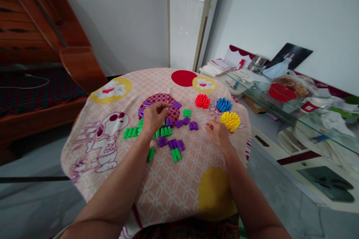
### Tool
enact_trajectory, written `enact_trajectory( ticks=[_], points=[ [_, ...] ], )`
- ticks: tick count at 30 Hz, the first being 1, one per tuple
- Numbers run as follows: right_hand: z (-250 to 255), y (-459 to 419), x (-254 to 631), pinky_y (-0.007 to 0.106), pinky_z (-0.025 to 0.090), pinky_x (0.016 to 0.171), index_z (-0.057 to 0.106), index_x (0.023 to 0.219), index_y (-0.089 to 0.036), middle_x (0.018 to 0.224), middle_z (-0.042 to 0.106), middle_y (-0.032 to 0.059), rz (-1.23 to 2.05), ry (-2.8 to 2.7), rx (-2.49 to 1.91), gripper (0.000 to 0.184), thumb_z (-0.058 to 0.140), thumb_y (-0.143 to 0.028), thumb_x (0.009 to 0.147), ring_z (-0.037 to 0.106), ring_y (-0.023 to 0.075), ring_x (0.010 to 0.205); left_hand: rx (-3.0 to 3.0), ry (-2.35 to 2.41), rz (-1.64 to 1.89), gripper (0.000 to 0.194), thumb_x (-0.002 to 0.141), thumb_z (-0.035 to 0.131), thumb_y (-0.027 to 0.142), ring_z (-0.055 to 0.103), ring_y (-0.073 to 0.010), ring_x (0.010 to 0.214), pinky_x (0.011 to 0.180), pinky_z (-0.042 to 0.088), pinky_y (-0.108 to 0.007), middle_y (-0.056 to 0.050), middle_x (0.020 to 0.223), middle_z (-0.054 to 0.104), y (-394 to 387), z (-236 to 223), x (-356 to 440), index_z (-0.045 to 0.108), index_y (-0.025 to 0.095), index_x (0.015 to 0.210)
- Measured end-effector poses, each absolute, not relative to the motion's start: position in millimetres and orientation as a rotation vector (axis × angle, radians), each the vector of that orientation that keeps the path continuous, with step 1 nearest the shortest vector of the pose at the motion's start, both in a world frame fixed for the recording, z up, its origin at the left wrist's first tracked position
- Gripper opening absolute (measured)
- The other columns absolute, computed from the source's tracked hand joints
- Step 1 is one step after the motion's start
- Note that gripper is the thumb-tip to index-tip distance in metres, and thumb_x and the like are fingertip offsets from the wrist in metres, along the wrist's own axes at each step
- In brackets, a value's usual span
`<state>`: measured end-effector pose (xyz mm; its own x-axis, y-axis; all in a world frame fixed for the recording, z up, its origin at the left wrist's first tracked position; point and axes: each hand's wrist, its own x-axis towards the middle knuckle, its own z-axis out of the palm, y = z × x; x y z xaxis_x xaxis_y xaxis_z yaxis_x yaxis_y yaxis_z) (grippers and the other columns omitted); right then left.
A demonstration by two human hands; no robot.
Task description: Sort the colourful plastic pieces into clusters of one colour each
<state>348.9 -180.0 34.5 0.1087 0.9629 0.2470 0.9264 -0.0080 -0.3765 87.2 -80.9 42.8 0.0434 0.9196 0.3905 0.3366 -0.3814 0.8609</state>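
Note:
My left hand (155, 118) is over the middle of the round table, thumb and fingers pinched together. Anything between them is too small to make out. Around and below it lie green ribbed plastic pieces (130, 132) and purple ribbed pieces (193, 125), several of them side by side in short rows. My right hand (218, 133) is curled closed just left of a yellow knobbed plastic cluster (230, 121); its grip is hidden. Beyond it sit a red knobbed cluster (202, 101) and a blue one (223, 104). A small green piece (187, 112) lies between the hands.
A patterned cloth (179, 179) covers the table. To the right stands a glass-topped cabinet (303, 112) with papers (217, 67), a red bowl (282, 92) and other items. A wooden bench (81, 63) is at the left, and a tall white appliance (186, 26) behind.

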Motion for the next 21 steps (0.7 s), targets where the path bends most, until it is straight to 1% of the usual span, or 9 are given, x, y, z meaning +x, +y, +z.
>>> enact_trajectory(
  ticks=[4, 7, 10, 13, 16, 19, 21],
  points=[
    [31, -154, 325, 0.029, 0.045, 0.076, 0.073, 0.102, -0.012, 0.090, 0.075, 0.0138, 0.157, -1.871, -1.982, 0.028, 0.055, -0.033, 0.094, 0.068, 0.0225, 0.084, 1.680, 1.359, 1.422, 0.027, 0.075, 0.059, 0.029, 0.065, -0.0161, 0.067, 0.061, 0.051, -0.025, -0.004, 0.080, 0.074, -77, 46, 77, 0.075, 0.016, 0.092],
    [33, -129, 312, 0.031, 0.046, 0.084, 0.071, 0.111, -0.010, 0.098, 0.075, 0.0153, 0.216, -1.848, -1.976, 0.032, 0.057, -0.033, 0.094, 0.068, 0.0236, 0.092, 1.576, 1.399, 1.468, 0.027, 0.074, 0.058, 0.029, 0.064, -0.0160, 0.063, 0.060, 0.051, -0.025, -0.004, 0.075, 0.072, -72, 48, 66, 0.075, 0.016, 0.091],
    [35, -107, 294, 0.031, 0.048, 0.084, 0.072, 0.111, -0.010, 0.098, 0.075, 0.0146, 0.357, -1.900, -1.941, 0.032, 0.060, -0.032, 0.092, 0.068, 0.0238, 0.092, 1.499, 1.429, 1.516, 0.027, 0.073, 0.057, 0.030, 0.065, -0.0159, 0.062, 0.060, 0.052, -0.025, -0.003, 0.073, 0.071, -66, 45, 55, 0.074, 0.017, 0.090],
    [35, -95, 272, 0.030, 0.050, 0.082, 0.073, 0.114, -0.012, 0.096, 0.075, 0.0113, 0.539, -1.961, -1.814, 0.031, 0.064, -0.029, 0.089, 0.069, 0.0216, 0.089, 1.429, 1.448, 1.559, 0.026, 0.071, 0.057, 0.028, 0.065, -0.0156, 0.063, 0.059, 0.051, -0.024, -0.003, 0.073, 0.071, -59, 39, 45, 0.074, 0.016, 0.088],
    [32, -94, 262, 0.028, 0.052, 0.079, 0.072, 0.117, -0.016, 0.091, 0.075, 0.0061, 0.696, -1.971, -1.597, 0.034, 0.066, -0.029, 0.086, 0.069, 0.0183, 0.085, 1.371, 1.478, 1.582, 0.027, 0.070, 0.056, 0.026, 0.064, -0.0146, 0.060, 0.056, 0.048, -0.023, -0.003, 0.070, 0.070, -54, 35, 37, 0.073, 0.015, 0.087],
    [33, -98, 273, 0.025, 0.051, 0.066, 0.072, 0.115, -0.017, 0.077, 0.072, 0.0014, 0.768, -1.875, -1.513, 0.032, 0.062, -0.032, 0.088, 0.066, 0.0144, 0.067, 1.371, 1.511, 1.569, 0.026, 0.068, 0.056, 0.025, 0.064, -0.0144, 0.059, 0.055, 0.047, -0.022, -0.002, 0.066, 0.068, -52, 32, 32, 0.073, 0.014, 0.086],
    [36, -104, 287, 0.023, 0.046, 0.055, 0.072, 0.107, -0.015, 0.067, 0.067, -0.0009, 0.808, -1.828, -1.537, 0.031, 0.058, -0.037, 0.090, 0.059, 0.0122, 0.054, 1.396, 1.530, 1.549, 0.025, 0.068, 0.056, 0.024, 0.064, -0.0149, 0.060, 0.055, 0.047, -0.023, -0.002, 0.068, 0.069, -52, 31, 33, 0.073, 0.015, 0.085]
  ],
)
